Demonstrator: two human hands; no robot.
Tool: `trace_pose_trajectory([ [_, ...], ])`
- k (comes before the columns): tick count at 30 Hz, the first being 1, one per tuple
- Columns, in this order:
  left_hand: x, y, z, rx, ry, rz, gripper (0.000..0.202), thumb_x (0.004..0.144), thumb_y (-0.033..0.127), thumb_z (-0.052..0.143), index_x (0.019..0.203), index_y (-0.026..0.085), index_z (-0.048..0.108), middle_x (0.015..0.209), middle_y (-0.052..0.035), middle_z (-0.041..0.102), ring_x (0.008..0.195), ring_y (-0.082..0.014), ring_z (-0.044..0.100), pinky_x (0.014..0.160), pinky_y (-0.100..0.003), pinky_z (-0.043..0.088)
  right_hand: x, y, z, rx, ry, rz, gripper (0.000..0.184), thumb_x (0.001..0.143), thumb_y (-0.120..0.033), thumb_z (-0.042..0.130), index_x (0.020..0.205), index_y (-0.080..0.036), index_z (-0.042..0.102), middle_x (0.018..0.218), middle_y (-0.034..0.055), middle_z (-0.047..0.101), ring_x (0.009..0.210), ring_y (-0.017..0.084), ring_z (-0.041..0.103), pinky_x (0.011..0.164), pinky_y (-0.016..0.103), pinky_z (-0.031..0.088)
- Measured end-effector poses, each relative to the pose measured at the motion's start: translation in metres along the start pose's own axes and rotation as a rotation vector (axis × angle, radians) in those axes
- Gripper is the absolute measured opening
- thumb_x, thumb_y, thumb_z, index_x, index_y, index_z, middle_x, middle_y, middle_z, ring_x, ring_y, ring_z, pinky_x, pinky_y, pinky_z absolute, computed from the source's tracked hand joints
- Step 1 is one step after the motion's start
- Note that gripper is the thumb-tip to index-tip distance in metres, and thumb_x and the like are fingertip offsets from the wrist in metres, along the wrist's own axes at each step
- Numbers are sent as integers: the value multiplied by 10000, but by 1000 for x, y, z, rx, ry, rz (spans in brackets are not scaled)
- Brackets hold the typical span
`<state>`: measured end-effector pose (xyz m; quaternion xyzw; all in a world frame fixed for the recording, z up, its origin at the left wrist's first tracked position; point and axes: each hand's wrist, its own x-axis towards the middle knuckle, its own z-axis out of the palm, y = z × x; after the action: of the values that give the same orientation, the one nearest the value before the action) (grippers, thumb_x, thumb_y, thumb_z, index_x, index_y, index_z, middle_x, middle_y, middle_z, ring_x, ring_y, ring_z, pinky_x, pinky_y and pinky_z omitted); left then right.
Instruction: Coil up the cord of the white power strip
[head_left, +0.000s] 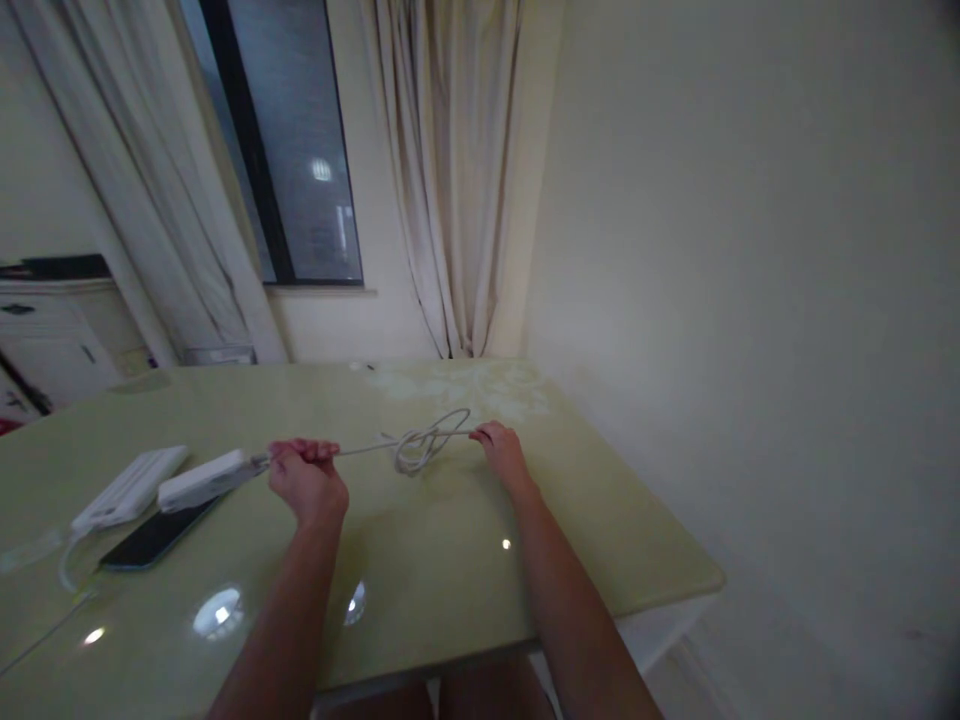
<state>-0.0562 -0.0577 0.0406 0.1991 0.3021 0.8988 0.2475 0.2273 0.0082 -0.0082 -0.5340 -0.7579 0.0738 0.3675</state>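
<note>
A white cable [418, 450] stretches between my two hands, with a loose knotted bundle of loops in its middle. My left hand [309, 478] is closed around the cable close to a white power adapter [201, 482], which hangs out to the left above a dark phone [161, 535]. Pinched in the fingers of my right hand [501, 450] is the other side of the cable, just right of the loops. The cable's far end is hidden by my right hand.
A white power strip [131, 487] lies on the pale green table [450, 580], left of the phone, with a thin cord [49, 635] running off at lower left. A wall [750, 300] borders the table's right side. Curtains [454, 180] and a window stand behind it.
</note>
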Motion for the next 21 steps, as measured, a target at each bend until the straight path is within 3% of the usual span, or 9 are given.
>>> trace_pose_trajectory([
  [3, 6, -4, -6, 71, 37, -57, 372, 935, 496, 522, 724, 221, 385, 530, 108, 304, 430, -71, 298, 453, -194, 345, -2, -3, 0, -63, -6, -5, 245, 998, -327, 579, 918, -222, 786, 938, 67, 762, 823, 170, 681, 781, 249, 454],
  [7, 2, -11, -16, 303, -165, -67, 384, 912, 572, 538, 782, 222, 447, 529, 112, 315, 410, -74, 287, 416, -194, 281, -7, -5, -6, -77, 36, -16, 218, 984, -350, 607, 926, -224, 776, 929, 59, 754, 853, 177, 678, 797, 259, 443],
  [11, -5, -19, -27, 719, -397, -67, 525, 945, 669, 346, 782, 208, 537, 497, 80, 345, 405, -111, 340, 420, -229, 255, -10, -14, -9, -24, 67, -70, 187, 970, -329, 634, 896, -204, 752, 911, 53, 737, 862, 177, 665, 815, 273, 428],
  [15, -6, -25, -32, 1125, -513, 66, 644, 967, 631, 187, 687, 205, 582, 499, -6, 475, 503, -182, 483, 504, -286, 329, -13, -27, -5, 14, 66, -144, 111, 950, -288, 665, 910, -198, 715, 936, 40, 727, 907, 181, 652, 865, 293, 409],
  [18, -6, -32, -34, 1219, -559, 106, 612, 959, 589, 205, 671, 211, 591, 632, -77, 625, 655, -234, 595, 623, -330, 433, -16, -36, 1, 25, 25, -148, 65, 938, -255, 675, 964, -199, 693, 979, 43, 725, 936, 188, 647, 880, 303, 408],
  [21, -9, -40, -37, 1228, -666, 40, 576, 946, 571, 245, 741, 204, 639, 779, -108, 704, 781, -261, 651, 738, -364, 492, -19, -41, 8, 65, -23, -132, 193, 931, -208, 664, 1123, -199, 656, 1086, 61, 720, 980, 189, 648, 894, 306, 412],
])
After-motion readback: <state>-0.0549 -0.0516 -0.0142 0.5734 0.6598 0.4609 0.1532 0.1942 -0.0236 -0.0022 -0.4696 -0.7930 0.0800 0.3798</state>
